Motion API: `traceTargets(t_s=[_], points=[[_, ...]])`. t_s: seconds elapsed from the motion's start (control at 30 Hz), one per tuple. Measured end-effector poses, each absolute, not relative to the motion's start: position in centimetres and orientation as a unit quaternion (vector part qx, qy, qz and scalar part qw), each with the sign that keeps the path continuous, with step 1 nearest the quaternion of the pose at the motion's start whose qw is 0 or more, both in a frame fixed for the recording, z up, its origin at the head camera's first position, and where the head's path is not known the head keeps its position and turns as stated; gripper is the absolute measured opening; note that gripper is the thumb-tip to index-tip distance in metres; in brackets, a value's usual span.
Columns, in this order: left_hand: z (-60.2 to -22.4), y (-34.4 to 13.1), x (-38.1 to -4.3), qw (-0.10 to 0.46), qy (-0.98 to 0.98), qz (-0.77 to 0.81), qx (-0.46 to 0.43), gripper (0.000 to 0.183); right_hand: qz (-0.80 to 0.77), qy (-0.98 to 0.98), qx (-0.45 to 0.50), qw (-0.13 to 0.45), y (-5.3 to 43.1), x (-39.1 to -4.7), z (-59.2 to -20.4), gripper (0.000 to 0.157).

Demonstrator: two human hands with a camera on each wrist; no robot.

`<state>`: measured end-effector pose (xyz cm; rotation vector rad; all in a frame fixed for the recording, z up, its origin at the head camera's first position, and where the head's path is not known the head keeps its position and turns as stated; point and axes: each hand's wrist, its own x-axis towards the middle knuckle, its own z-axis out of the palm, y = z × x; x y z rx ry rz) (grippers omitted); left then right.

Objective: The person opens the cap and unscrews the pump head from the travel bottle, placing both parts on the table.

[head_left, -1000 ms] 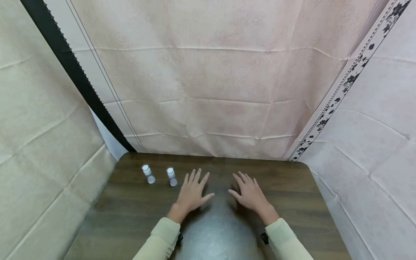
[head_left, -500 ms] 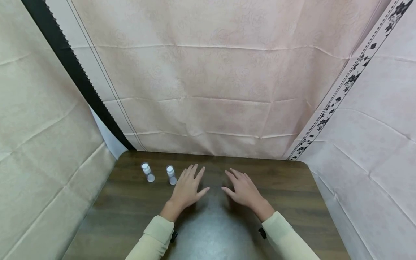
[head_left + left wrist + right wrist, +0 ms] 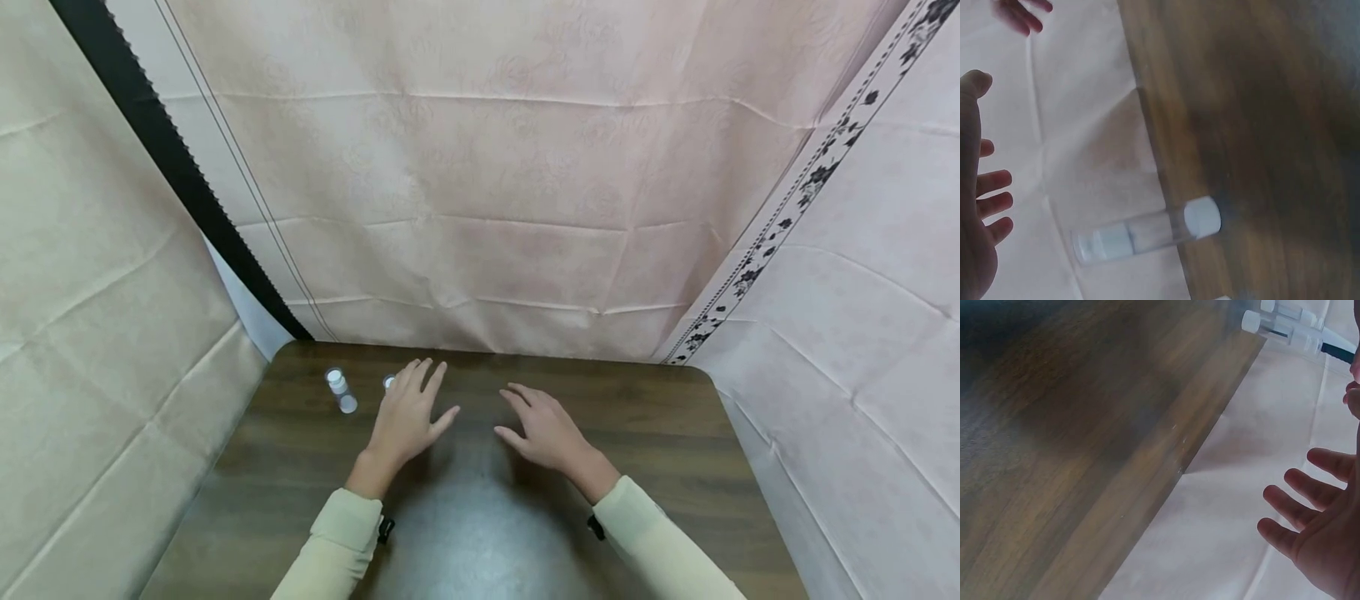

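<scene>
Two small clear bottles with white ends stand toward the back left of the wooden table [image 3: 262, 500]. The left bottle [image 3: 341, 392] is in full view in the head view. Most of the right bottle [image 3: 388, 382] is hidden there behind my left hand [image 3: 405, 421], though the left wrist view shows this clear bottle [image 3: 1154, 232] whole. My left hand hovers beside it with fingers spread, holding nothing. To the right, my right hand [image 3: 546, 429] hangs over the table, fingers loosely extended and nothing in them. Both bottles [image 3: 1282, 328] show at the top of the right wrist view.
Pale cloth [image 3: 480, 208] hangs behind the table, and more cloth hangs at the left [image 3: 112, 333] and right [image 3: 847, 375]. The table's back edge lies just beyond the bottles. Dark bands strap both wrists.
Both hands have moved left and slightly away from me. My left hand now covers most of the right bottle in the head view. The bottles have stayed in place.
</scene>
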<state>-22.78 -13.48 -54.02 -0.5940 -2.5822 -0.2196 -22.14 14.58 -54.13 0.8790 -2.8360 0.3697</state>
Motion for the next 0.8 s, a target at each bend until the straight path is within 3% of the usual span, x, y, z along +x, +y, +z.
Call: traceTargets(t_s=[0.5,0.8], points=[[-54.3,-17.6,-23.8,0.248,-0.942,-0.176,-0.138,0.082,0.115,-0.937,0.326,0.051,12.9,-23.2,-53.0,0.068],[-56.7,-19.2,-24.0,0.202,-0.941,-0.255,-0.092,0.092,0.13,-0.94,0.314,0.027,11.4,-23.7,-53.8,0.068]])
